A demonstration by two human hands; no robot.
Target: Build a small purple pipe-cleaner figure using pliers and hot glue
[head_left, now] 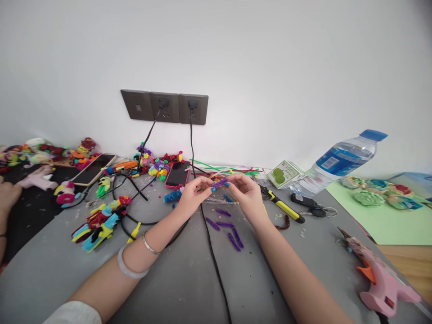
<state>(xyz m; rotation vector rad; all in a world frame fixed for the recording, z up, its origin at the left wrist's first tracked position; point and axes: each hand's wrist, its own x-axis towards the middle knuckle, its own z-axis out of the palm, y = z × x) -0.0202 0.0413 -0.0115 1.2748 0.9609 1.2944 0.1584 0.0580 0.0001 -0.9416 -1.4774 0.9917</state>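
My left hand (195, 192) and my right hand (245, 191) meet over the grey table (189, 279), both pinching the ends of a short purple pipe-cleaner piece (220, 182). Fingers of both hands are closed on it. Several more folded purple pieces (227, 228) lie on the table just below my hands. A black cable (213, 256) runs between my forearms toward the wall sockets (164, 107).
Colourful pipe-cleaner crafts (97, 222) lie at left, two phones (177, 173) near the wall. A yellow-black cutter (282, 206), keys (308, 203), a tilted water bottle (337, 163), green paper (388, 216) and a pink glue gun (380, 281) sit right. Another person's hand (7, 194) shows at far left.
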